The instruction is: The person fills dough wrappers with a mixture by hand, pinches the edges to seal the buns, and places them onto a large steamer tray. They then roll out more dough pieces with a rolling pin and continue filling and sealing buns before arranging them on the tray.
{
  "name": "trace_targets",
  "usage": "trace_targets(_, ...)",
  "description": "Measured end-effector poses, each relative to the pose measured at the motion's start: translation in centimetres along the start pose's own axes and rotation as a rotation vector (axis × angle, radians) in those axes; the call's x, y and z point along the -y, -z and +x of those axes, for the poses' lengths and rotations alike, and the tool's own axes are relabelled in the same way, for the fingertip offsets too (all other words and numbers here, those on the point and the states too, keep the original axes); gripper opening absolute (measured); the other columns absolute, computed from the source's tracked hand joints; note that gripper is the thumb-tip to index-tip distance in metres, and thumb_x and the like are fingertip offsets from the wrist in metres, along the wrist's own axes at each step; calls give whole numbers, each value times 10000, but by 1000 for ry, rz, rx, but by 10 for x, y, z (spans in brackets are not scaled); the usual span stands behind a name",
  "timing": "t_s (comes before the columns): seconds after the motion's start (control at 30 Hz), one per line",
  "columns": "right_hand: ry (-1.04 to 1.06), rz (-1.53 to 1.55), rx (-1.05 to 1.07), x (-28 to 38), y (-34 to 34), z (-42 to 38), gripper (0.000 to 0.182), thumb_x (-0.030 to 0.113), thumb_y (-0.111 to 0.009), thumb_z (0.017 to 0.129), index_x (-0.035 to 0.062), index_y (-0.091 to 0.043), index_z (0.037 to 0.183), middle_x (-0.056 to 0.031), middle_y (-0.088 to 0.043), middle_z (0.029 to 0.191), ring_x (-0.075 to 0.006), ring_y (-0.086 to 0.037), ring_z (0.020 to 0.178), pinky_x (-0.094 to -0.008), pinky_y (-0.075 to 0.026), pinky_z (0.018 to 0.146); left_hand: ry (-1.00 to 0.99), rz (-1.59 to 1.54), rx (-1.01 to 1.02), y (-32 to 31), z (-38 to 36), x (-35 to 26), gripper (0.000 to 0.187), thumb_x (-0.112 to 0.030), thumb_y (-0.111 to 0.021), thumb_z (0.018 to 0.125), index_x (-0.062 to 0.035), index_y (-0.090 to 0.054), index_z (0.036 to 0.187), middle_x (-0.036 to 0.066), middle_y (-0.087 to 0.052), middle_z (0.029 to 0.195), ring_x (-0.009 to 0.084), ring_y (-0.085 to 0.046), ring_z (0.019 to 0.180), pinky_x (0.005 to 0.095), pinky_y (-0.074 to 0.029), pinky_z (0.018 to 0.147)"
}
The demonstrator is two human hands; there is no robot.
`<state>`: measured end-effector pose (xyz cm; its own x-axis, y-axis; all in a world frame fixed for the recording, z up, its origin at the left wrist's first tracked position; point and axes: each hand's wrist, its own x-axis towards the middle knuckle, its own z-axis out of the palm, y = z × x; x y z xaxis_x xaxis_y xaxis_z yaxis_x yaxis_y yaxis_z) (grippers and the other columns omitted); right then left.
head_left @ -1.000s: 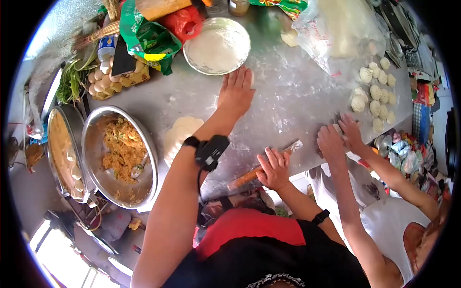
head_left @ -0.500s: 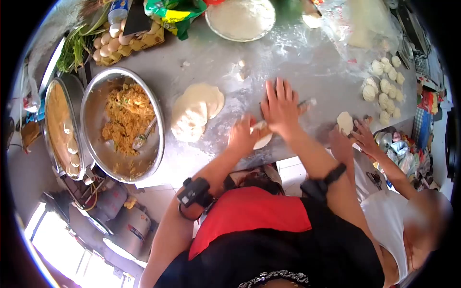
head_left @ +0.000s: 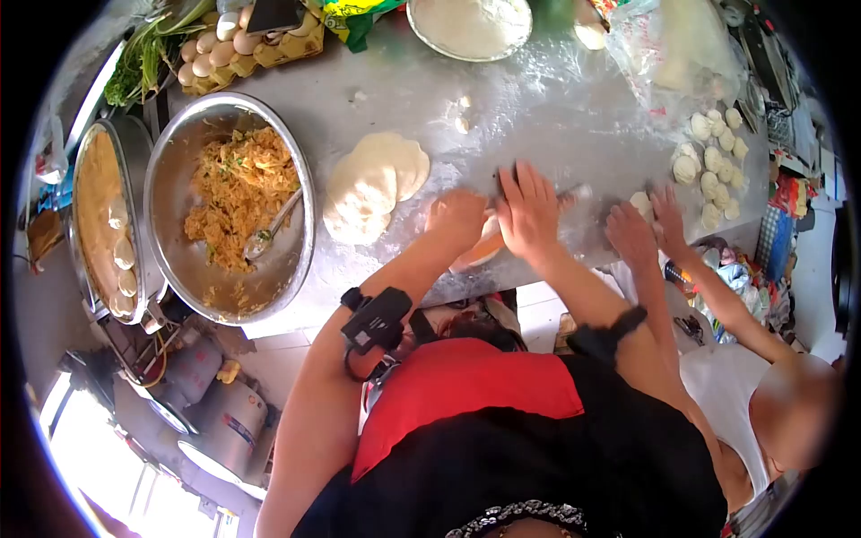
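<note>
My left hand (head_left: 457,220) is closed, its curled fingers at the edge of a dough wrapper (head_left: 479,249), which is blurred and partly hidden. Beside it, my right hand (head_left: 529,213) lies palm down with fingers stretched out over a wooden rolling pin (head_left: 574,194). One end of the pin sticks out to the right of that hand; most of the rest is covered. A pile of flat round wrappers (head_left: 372,186) lies overlapping on the floury steel table (head_left: 395,99), left of my left hand.
A large steel bowl (head_left: 309,215) holds orange filling and a spoon. Behind it are eggs (head_left: 220,54). A flour bowl (head_left: 469,56) stands at the back. To the right, a co-worker's hands (head_left: 633,235) touch a dough disc (head_left: 640,204), near several dough pieces (head_left: 713,160).
The view has shifted slightly, so the table sits higher. My left hand has moved away from my body, and my right hand has slid back toward me over the pin. The co-worker's hands have come closer together.
</note>
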<state>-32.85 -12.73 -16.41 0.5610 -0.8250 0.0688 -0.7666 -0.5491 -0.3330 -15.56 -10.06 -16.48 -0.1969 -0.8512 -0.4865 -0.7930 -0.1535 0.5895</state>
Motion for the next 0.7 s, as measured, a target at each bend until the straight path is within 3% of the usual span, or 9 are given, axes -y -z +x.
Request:
trace_targets(0.07,11,-34,46,-7,12,-54,438,222,-563,777,39,-557,1175,-223,-457,1281,-403,-414,1187,-538,-298,978,185,-176,35,6,0,8,257,-220,-564,839,-88,-642,1046,111,-608,1058,312,-598,973,404,-479,821)
trace_targets(0.17,-11,-167,62,-7,11,-80,434,222,-532,793,28,-549,1181,-234,-462,1272,-402,-417,1185,-524,-310,971,96,-288,-28,-31,-23,53,291,-257,-595,822,-106,-614,1069,155,-631,1038,318,-606,979,435,-488,802)
trace_targets(0.27,-55,-132,-43,12,-2,25,449,235,-537,799,19,-531,1193,-251,-468,1253,-396,-419,1185,-506,-336,943,236,-304,8,5,-17,3,311,-266,-605,807,-108,-633,1073,183,-644,919,362,-606,908,440,-476,783)
trace_targets(0.37,-28,-179,-109,8,-19,52,461,251,-550,800,15,-519,1195,-246,-479,1234,-388,-427,1176,-485,-352,920,154,-93,37,17,-4,3,285,-255,-584,814,-104,-643,1049,189,-644,907,368,-610,880,441,-476,761)
trace_targets(0.4,-14,-59,-57,10,-9,33,483,262,-554,800,14,-514,1213,-243,-475,1244,-391,-432,1165,-497,-329,945,99,-282,-120,-4,-1,25,261,-245,-566,818,-93,-653,1011,190,-642,907,373,-610,862,453,-474,748)
trace_targets(0.5,-19,-111,102,8,12,-56,511,252,-555,796,15,-496,1245,-250,-454,1268,-379,-425,1177,-520,-280,983,414,-672,-275,5,-21,40,265,-241,-580,803,-60,-655,982,184,-646,907,353,-621,847,439,-481,733)
trace_targets(0.63,-60,-55,72,18,6,-28,493,249,-551,791,34,-516,1232,-247,-449,1278,-411,-392,1202,-542,-262,990,90,-284,76,-21,-31,51,322,-248,-586,793,-24,-631,1020,176,-652,917,307,-637,861,398,-492,741)
trace_targets(0.67,-62,-9,26,18,1,0,487,251,-551,790,38,-523,1227,-247,-446,1281,-422,-385,1205,-550,-257,992,230,-460,-112,-4,-27,33,324,-267,-567,802,-59,-620,1044,188,-640,936,347,-615,889,430,-483,772)
trace_targets(0.7,-42,18,7,17,-3,9,475,250,-549,792,40,-529,1218,-245,-449,1278,-421,-385,1204,-550,-260,989,230,-366,-63,7,-21,23,331,-271,-566,801,-58,-616,1050,193,-637,947,351,-612,899,434,-480,781)
